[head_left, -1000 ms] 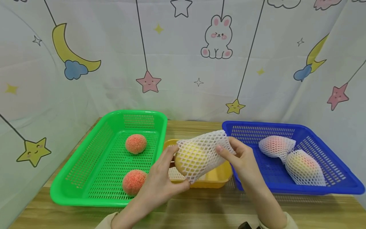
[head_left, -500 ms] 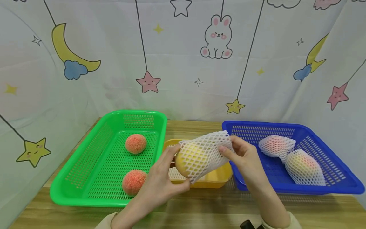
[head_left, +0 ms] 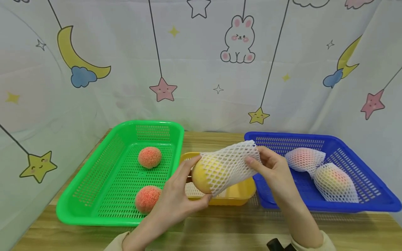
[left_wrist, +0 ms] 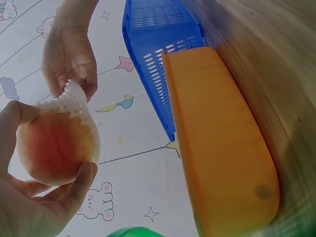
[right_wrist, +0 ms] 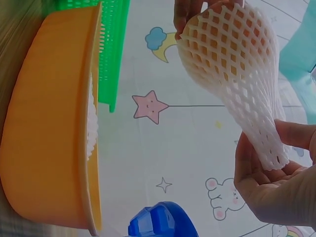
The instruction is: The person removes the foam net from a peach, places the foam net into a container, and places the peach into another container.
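Observation:
A yellow peach with a red blush (left_wrist: 54, 148) sits partly inside a white foam net sleeve (head_left: 233, 165), held up over the orange basket (head_left: 232, 201). My left hand (head_left: 179, 191) grips the peach's bare end, thumb and fingers on either side. In the right wrist view, the net (right_wrist: 242, 64) covers the other side of the fruit and narrows towards its loose end. My right hand (head_left: 274, 170) pinches that loose end between thumb and fingers. Some white netting (right_wrist: 92, 123) shows inside the orange basket.
On the left, a green basket (head_left: 94, 220) holds two rough coral-pink balls (head_left: 149, 157). To the right stands a blue basket (head_left: 329, 206) with two net-wrapped fruits (head_left: 336, 183). All stand on a wooden table (head_left: 226, 230) before a printed white curtain (head_left: 201, 69).
My right hand has shifted right with the net's loose end. The net's left edge has slid right along the peach, so more bare yellow skin shows. My left hand stays almost still.

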The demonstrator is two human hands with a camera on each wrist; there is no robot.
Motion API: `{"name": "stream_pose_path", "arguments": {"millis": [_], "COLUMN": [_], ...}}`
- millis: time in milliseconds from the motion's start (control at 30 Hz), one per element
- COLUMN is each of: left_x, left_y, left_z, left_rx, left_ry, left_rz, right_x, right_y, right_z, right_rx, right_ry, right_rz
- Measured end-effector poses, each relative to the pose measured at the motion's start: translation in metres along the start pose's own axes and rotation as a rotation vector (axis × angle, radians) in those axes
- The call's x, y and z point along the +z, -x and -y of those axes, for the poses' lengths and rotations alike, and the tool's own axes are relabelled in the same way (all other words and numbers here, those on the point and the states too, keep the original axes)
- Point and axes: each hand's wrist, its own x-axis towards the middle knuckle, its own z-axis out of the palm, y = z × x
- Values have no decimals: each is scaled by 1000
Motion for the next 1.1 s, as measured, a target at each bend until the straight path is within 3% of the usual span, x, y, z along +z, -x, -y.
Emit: {"name": "stream_pose_path", "arguments": {"millis": [500, 1100], "left_x": [-3, -9], "left_y": [-2, -5], "left_z": [3, 9], "left_rx": [-11, -37], "left_ry": [13, -56], "left_rz": [-5, -39], "right_x": [-6, -13], "right_y": [-1, -2], "right_z": [1, 3], "right_rx": [-14, -41], "right_ry": [-67, -96], "right_rz": [-59, -165]}}
